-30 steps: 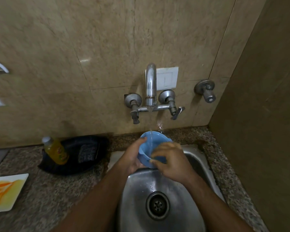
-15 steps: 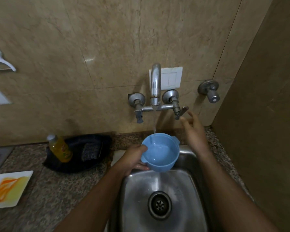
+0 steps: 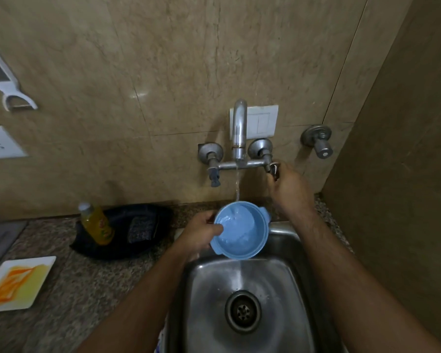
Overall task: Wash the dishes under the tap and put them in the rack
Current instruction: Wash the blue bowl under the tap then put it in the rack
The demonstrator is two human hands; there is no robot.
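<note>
A light blue bowl (image 3: 242, 231) with small side handles is held over the steel sink (image 3: 285, 284), tilted toward me. My left hand (image 3: 201, 231) grips its left rim, thumb inside. Water streams from the chrome tap (image 3: 239, 128) into the bowl. My right hand (image 3: 289, 188) is raised to the wall and closed on the tap's right valve handle (image 3: 273, 169). No rack is in view.
On the granite counter to the left stand a yellow dish-soap bottle (image 3: 97, 224) in a black tray (image 3: 138, 233) with a scrub pad, and a white square plate (image 3: 15, 282) with orange smears. Another valve (image 3: 318, 141) sticks out at the right, near a side wall.
My right hand left the bowl, rose to the right valve handle and closed on it. The bowl turned more upright under the stream, held by the left hand alone.
</note>
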